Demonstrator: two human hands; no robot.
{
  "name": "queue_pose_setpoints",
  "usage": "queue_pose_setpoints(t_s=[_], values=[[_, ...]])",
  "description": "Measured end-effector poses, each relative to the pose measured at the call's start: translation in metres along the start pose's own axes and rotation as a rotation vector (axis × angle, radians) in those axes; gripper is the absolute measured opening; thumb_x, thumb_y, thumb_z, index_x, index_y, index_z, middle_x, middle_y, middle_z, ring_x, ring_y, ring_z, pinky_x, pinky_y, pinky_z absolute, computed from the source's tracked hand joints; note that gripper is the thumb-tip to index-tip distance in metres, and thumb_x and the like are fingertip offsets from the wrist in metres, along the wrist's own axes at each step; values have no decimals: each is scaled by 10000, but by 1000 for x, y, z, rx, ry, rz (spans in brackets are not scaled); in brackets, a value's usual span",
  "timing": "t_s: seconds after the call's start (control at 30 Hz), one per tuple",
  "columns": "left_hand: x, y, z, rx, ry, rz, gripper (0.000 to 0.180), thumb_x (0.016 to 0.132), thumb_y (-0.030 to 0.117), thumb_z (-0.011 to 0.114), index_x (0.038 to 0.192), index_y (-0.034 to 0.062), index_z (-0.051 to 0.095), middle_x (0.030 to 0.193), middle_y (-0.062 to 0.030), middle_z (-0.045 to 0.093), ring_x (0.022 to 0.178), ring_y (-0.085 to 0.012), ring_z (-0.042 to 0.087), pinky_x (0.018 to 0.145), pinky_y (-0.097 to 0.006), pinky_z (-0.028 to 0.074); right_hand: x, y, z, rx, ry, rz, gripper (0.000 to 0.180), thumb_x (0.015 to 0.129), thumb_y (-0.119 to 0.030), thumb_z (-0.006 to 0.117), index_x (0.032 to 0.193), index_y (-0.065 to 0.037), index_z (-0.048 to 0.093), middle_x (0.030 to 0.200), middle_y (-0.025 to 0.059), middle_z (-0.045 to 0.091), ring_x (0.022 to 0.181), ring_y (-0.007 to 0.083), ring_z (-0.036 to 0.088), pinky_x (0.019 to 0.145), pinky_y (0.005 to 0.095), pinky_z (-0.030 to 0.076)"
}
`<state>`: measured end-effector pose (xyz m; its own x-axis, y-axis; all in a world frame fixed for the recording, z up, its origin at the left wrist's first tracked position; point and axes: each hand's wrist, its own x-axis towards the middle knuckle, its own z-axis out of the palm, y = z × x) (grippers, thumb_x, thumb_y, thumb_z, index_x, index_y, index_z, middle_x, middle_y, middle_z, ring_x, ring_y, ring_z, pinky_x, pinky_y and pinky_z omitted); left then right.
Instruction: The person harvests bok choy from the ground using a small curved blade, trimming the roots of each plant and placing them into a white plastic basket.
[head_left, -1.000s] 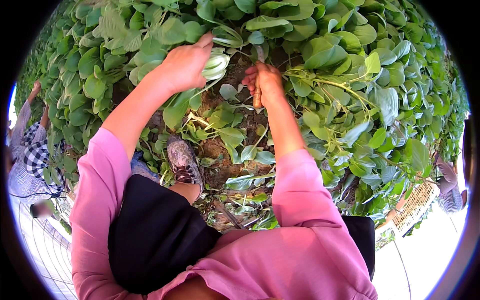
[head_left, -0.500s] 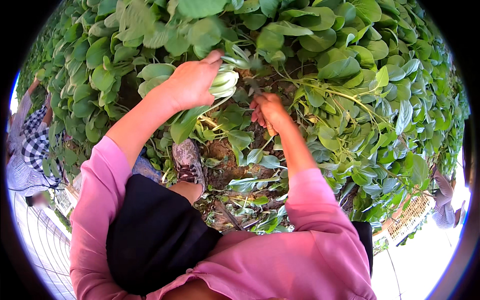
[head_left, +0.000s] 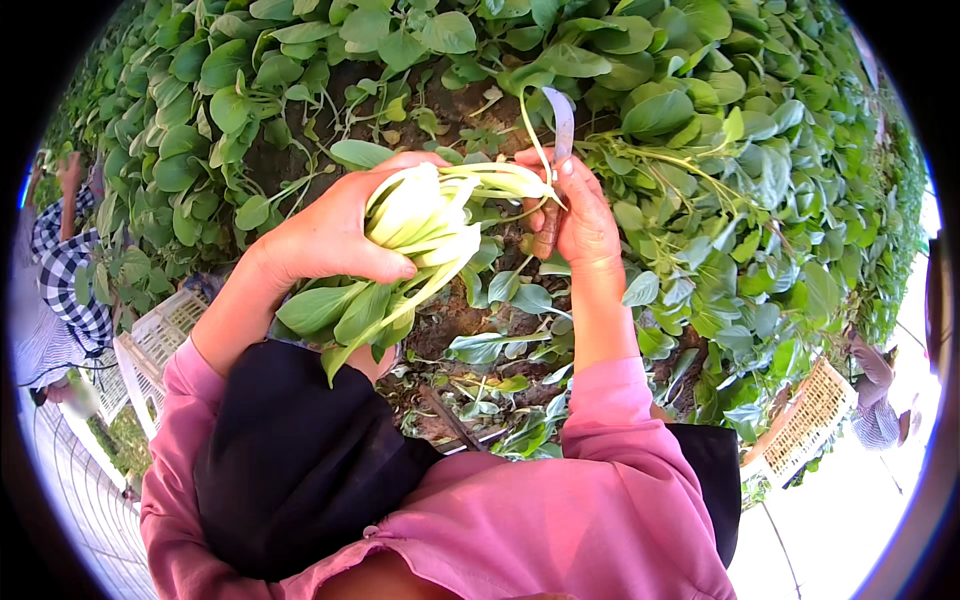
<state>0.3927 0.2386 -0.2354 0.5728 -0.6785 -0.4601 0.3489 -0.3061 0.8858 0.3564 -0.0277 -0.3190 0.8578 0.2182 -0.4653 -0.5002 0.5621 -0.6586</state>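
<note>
While it lies sideways in the air above the garden bed, the bok choy plant (head_left: pixel 425 225) is gripped around its pale stalks by the left hand (head_left: pixel 330 235), whose fingers are curled shut over the white base with the thumb pressed along the lower edge. Its green leaves hang down and toward the person, over the dark apron (head_left: pixel 290 460), while the cut end of the stalks points right, toward the right hand (head_left: pixel 578 215). That hand is closed around the brown handle of a small knife (head_left: pixel 560 150), whose light curved blade sticks up past the fingertips; the thumb rests just beside the tips of the stalks. Whether the blade touches the plant cannot be told.

Below the hands, bare brown soil (head_left: pixel 455 315) shows between loose trimmed leaves and stems. Around that patch, rows of leafy green plants (head_left: pixel 700 120) fill the bed on all sides. The person's pink sleeves (head_left: pixel 620 470) come in from the lower edge.

To the left, a white plastic crate (head_left: pixel 160 335) stands at the edge of the bed, and beyond it another person in a checked shirt (head_left: pixel 60 270) is bent among the plants. At lower right stands a pale woven-looking crate (head_left: pixel 805 415), with a third person's sleeve (head_left: pixel 880 420) just beside it.
</note>
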Motion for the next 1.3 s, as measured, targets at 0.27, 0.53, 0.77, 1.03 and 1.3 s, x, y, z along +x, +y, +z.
queue_pose_setpoints(t_s=[0.27, 0.53, 0.77, 1.03, 1.3], values=[[-29, 38, 15, 34, 15, 114, 950, 584, 186, 767, 1422, -11, 363, 1296, -75, 531, 1165, -143, 504, 1052, -296, 355, -37, -81, 42, -479, -3, 64, 240, 810, -106, 738, 992, 0, 623, 798, 97, 688, 517, 89, 566, 477, 231, 475], [-62, 134, 38, 80, -53, 242, 923, 585, 101, 749, 1428, 29, 380, 1211, -65, 602, 1031, -124, 585, 972, -277, 441, -132, -188, 76, -1055, 268, -205, 323, 794, -137, 742, 1049, -4, 597, 774, 56, 673, 581, 97, 634, 439, 213, 429], [-134, 203, 69, -248, 152, 357, 629, 685, 79, 669, 1277, -18, 482, 1079, -127, 641, 905, -180, 655, 807, -316, 547, -219, -209, 88, -1263, 212, -196, 232, 798, -143, 714, 942, 7, 610, 689, 59, 651, 534, 104, 626, 421, 217, 421], [-130, 222, 140, -189, 63, 340, 600, 702, 91, 705, 1254, -16, 497, 1082, -130, 639, 926, -187, 651, 837, -313, 540, -256, -183, 101, -506, -180, -236, 180, 832, -137, 649, 949, -11, 594, 787, 78, 675, 572, 113, 630, 454, 227, 429], [-108, 180, 167, -561, 40, 133, 466, 806, 144, 678, 1237, 4, 567, 1042, -117, 675, 852, -182, 685, 772, -332, 569, -271, -191, 92, -461, -151, -235, 181, 796, -154, 695, 903, -16, 646, 785, 73, 685, 575, 123, 644, 479, 235, 469]])
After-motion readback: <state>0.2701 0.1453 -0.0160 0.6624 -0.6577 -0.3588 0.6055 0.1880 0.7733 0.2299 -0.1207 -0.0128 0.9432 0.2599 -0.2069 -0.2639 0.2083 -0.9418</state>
